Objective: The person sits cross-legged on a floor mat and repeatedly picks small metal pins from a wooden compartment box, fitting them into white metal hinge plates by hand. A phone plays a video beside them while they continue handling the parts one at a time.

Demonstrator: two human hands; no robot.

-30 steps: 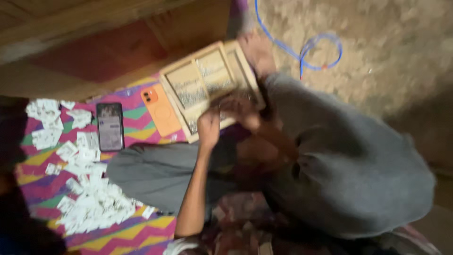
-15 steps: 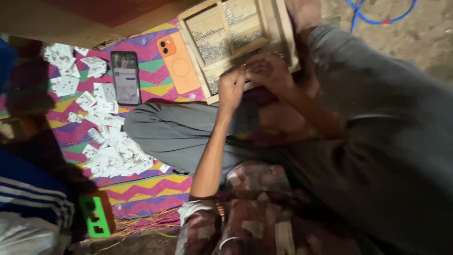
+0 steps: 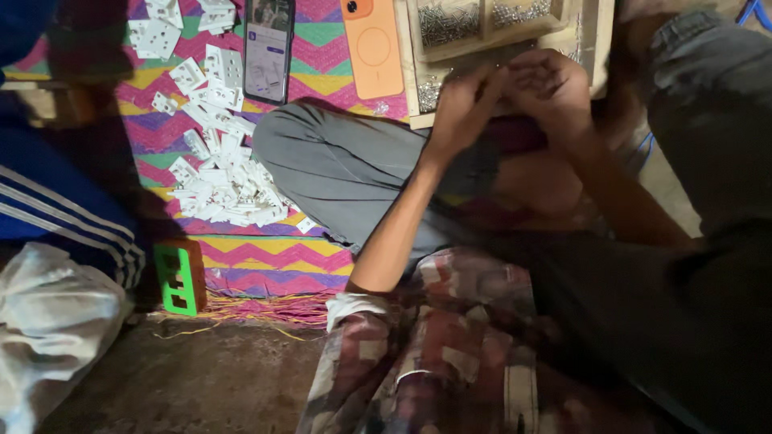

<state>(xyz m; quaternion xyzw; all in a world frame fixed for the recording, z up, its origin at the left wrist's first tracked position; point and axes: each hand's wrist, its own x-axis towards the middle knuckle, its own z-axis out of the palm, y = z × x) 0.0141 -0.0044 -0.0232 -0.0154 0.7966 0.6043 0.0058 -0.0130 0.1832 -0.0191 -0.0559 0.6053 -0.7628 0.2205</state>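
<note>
Both hands are up at the near edge of the wooden tray (image 3: 599, 48), working close together over my lap. Left hand (image 3: 462, 108): fingers curled inward and bunched, apparently pinching something small; the piece itself is hidden behind the knuckles, so I cannot tell what it is. Right hand (image 3: 551, 88): fingers likewise curled toward the left hand, tips out of sight; whether they are pressed on a part or just cupped, I cannot tell.

The tray is divided into compartments holding small metal screws (image 3: 446, 22); a few more lie in the near-left compartment, just beside my left hand.

Risks, as I judge them:
- Light is poor and the piece is tiny. A slip of the pinch would drop it into the folds of my grey trousers (image 3: 346, 165) or onto the zigzag mat (image 3: 265, 257), where it would be hard to find.
- The tray sits tilted against my leg; a knee shift could spill screws between compartments.
- The orange phone (image 3: 372, 47) and the dark phone (image 3: 268, 48) lie touching or near the tray's left side; spilled screws could scratch them.
- The heap of white plastic parts (image 3: 221, 181) is near my knee and could scatter.
</note>
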